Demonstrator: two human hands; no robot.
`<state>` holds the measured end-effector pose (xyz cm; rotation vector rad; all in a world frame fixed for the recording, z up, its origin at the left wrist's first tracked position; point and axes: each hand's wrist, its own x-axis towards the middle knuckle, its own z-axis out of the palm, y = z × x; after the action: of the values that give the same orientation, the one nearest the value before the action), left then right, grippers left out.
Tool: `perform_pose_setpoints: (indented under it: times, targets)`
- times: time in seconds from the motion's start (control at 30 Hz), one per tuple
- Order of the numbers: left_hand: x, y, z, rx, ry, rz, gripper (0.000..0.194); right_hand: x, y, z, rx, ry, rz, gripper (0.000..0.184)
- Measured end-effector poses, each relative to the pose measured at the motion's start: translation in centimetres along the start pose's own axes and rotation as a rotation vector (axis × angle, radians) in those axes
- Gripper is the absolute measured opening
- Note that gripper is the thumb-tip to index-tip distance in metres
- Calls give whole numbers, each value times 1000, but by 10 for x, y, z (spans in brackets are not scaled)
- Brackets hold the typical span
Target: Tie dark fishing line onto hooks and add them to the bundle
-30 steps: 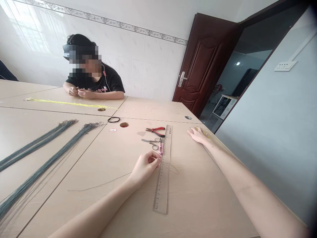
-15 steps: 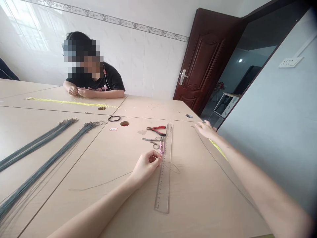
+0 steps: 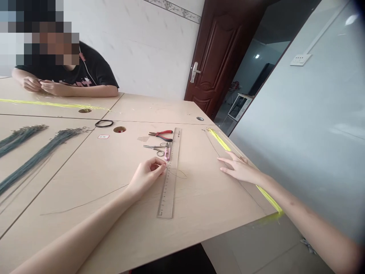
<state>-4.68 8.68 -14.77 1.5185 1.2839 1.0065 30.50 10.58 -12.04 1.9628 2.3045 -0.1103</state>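
Observation:
My left hand (image 3: 148, 174) is closed in a pinch on a thin dark cord (image 3: 88, 201). The cord's tail trails left across the table, and a small loop of it lies over the clear ruler (image 3: 165, 201). Over by the table's right edge, my right hand (image 3: 239, 168) has its fingers spread and holds nothing. It hovers above or rests on a bundle of yellow cords (image 3: 220, 140); contact is hard to tell. A single dark strand (image 3: 252, 197) passes beneath its fingers. Pink thread snips (image 3: 167, 153), scissors (image 3: 157, 149) and red-and-black pliers (image 3: 162, 135) lie beyond my left hand.
Grey-blue cord bundles (image 3: 42, 160) lie on the left. A black ring (image 3: 104, 123), a small label (image 3: 103, 136) and a cable hole (image 3: 119, 129) are further back. Across the table (image 3: 137, 239) sits a person (image 3: 97, 68) near more yellow cords (image 3: 54, 103).
My right hand has come back toward me from the far end of the yellow bundle, its fingers now spread. My left hand keeps its pinch. The view has turned right and down.

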Motion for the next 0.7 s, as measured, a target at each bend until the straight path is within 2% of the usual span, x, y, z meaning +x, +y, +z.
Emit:
perform_pose_setpoints:
  times: [0.37, 0.57, 0.7]
  targets:
    - [-2, 1, 0, 69, 16, 10, 21, -4, 7, -2, 29, 7, 70, 49]
    - [-2, 0, 0, 79, 17, 27, 23, 24, -7, -5, 45, -5, 58, 50]
    - [-1, 0, 0, 72, 12, 38, 21, 42, -6, -4, 29, -9, 102, 49]
